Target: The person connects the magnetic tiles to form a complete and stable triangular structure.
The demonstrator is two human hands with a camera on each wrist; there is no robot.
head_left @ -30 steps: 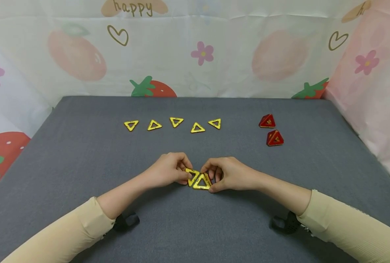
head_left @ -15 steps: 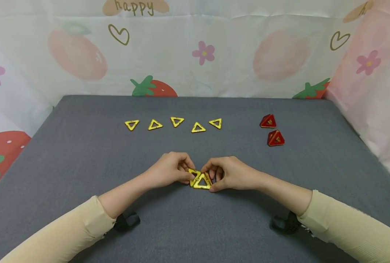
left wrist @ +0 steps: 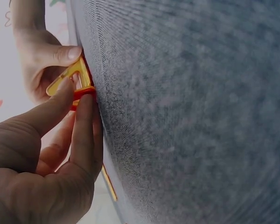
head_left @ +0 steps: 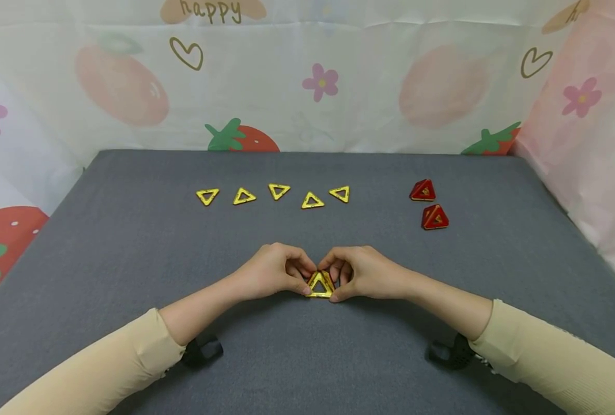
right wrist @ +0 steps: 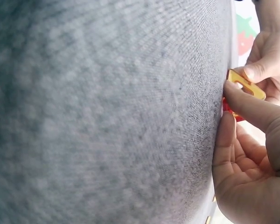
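In the head view, a small pyramid of triangular magnetic tiles stands on the grey cloth, with a yellow frame facing forward. My left hand pinches its left side, thumb at the lower corner and fingertips by the top. My right hand holds the right side the same way. Between the fingers in the left wrist view, a yellow tile leans beside a red edge. The right wrist view also shows a yellow tile tilted between both thumbs. Fingers hide the pyramid's sides and back.
Farther back on the grey table, several yellow triangular tiles lie flat in a loose row. Two red pyramids sit close together at the back right. A printed curtain hangs behind the table.
My left hand has moved right, bringing its yellow tile against the left side of the others. That tile's face no longer shows in the head view. The right hand keeps its hold.
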